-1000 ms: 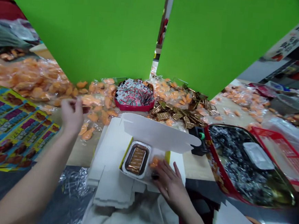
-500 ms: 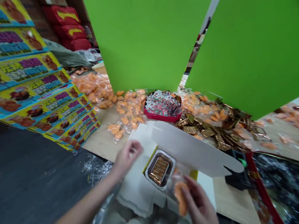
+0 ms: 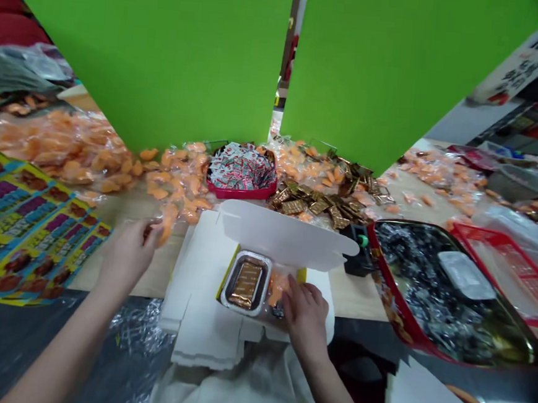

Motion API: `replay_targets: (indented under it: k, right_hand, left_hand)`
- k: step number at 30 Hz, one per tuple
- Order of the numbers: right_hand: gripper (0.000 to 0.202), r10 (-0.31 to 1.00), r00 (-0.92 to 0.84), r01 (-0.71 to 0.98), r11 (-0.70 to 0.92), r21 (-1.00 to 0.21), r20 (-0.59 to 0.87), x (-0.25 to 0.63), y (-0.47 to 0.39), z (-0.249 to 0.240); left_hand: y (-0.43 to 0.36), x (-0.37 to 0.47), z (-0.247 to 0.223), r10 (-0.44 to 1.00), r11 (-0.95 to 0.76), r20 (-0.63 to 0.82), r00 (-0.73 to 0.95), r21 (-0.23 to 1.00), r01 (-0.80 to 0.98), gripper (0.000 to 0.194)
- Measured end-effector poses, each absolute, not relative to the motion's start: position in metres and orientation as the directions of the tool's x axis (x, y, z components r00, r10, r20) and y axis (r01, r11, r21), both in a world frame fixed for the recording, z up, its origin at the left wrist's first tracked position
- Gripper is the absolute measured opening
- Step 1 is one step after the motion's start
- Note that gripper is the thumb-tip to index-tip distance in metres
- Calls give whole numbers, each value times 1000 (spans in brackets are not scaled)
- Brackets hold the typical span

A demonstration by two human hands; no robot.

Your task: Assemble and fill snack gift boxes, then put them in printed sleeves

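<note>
My left hand (image 3: 131,253) pinches an orange piece in clear wrap (image 3: 168,221) at the edge of the loose orange pile left of the box. Inside the open white box (image 3: 275,236), a foil tray (image 3: 228,291) holds a brown-gold packet (image 3: 246,283). Beside that tray lies another wrapped orange piece (image 3: 277,288). My right hand (image 3: 306,310) reaches into the box with curled fingers on this piece's right edge. A small dark item below it is partly hidden.
A red tub of small printed sachets (image 3: 243,168) stands behind the box, with gold packets (image 3: 320,202) to its right. Green panels (image 3: 169,51) rise behind. At right are a large tin of dark wrapped packets (image 3: 430,289) and a red basket (image 3: 506,263). Printed yellow-blue boxes (image 3: 29,226) stand left.
The view has swung right. My right hand has lowered its orange piece into the box beside the foil tray. My left hand, empty before, has moved left and taken an orange piece from the pile.
</note>
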State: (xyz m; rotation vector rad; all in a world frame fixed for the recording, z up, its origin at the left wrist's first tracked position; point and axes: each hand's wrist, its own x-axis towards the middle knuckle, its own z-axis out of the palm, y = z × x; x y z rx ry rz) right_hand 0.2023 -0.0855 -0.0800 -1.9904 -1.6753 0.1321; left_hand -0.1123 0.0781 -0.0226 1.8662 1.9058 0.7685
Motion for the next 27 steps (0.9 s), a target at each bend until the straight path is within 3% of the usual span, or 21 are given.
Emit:
replay_targets:
  k: [2,4,6,9,11,15,19,22,25,27]
  right_hand:
    - [36,933,164,955,-69,-289,320,203,-90,-89]
    - [35,921,131,974,-52,-219,367,206,-97,-94]
    - [36,913,112,978,-32,-206,392,210,-103,-94]
    - [42,917,60,978,25,-207,395,213,-109,-90]
    - [48,923,21,979,60,-197,384,212,-109,-88]
    - [51,952,-104,976,154,-155,288,210,-106,-92]
    - [54,962,-181,968,211,-137,203,213,-104,-100]
    - [53,932,-136,957,211,-198,336,220,-107,-105]
    - [50,849,-18,921,220,-322,528,234,-108,-110]
    - [50,813,36,889,238,-390,581,246,-108,-113]
  left_hand:
    - [51,-80,-19,999,-42,38,20,752,658,55]
    - [24,-40,-28,989,-69,-20,147,814,576,64]
    - [4,-3,-42,961,-189,4,277,740,646,56]
    - [-8,21,-57,901,-418,117,417,487,767,39]
    - [-9,18,-61,849,-525,170,500,378,763,38]
    - [-12,-3,-64,683,-684,32,730,378,624,52]
    - [-20,-13,-70,599,-715,-35,800,425,555,65]
    - [-9,-23,-71,675,-668,95,731,499,552,53]
    - [37,-32,-66,916,-400,267,298,626,670,35]
    - [87,-30,-59,964,-222,261,56,669,709,34]
